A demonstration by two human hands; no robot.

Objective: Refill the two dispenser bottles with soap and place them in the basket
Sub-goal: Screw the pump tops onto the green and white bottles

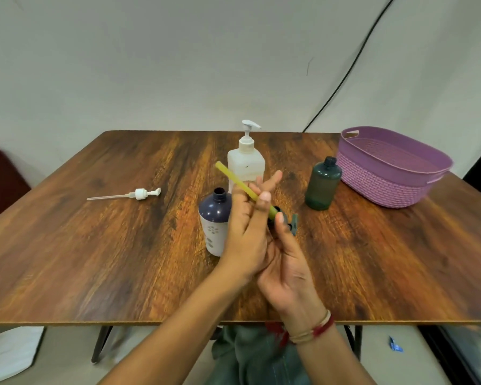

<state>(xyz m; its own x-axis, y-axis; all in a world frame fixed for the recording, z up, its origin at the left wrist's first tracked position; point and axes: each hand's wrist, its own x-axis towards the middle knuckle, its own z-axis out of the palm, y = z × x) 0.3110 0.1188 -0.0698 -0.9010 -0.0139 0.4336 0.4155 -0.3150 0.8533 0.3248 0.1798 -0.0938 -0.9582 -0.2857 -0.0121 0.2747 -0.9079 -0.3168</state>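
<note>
Both dispenser bottles are uncapped and on the desk, so I judge we are early to midway. The dark blue bottle [214, 215] with the white lower half stands near the middle of the desk, just beside the hands. The green bottle [322, 184] stands toward the right edge, near the basket [395, 173]. I cannot tell how full either one is. The green pump [235, 178], with its long yellowish tube, is in the air above the desk between the two bottles. My read is that it belongs to the green bottle. The left hand [245, 232] has its thumb and fingers curled round the tube, with one finger sticking out straight. The right hand [286, 262] pinches the pump's dark head end between thumb and fingers. The white pump [140, 193] lies flat toward the left edge, well apart from both bottles. The big white soap bottle [246, 162], its own pump on, stands behind the blue one toward the far edge. The purple basket sits at the far right corner, and I see nothing in it. Left to do, as I judge it: any filling not yet done, both pumps screwed back on, both bottles put in the basket. Count: two dispenser bottles, two loose pumps, one soap bottle, one basket.
</note>
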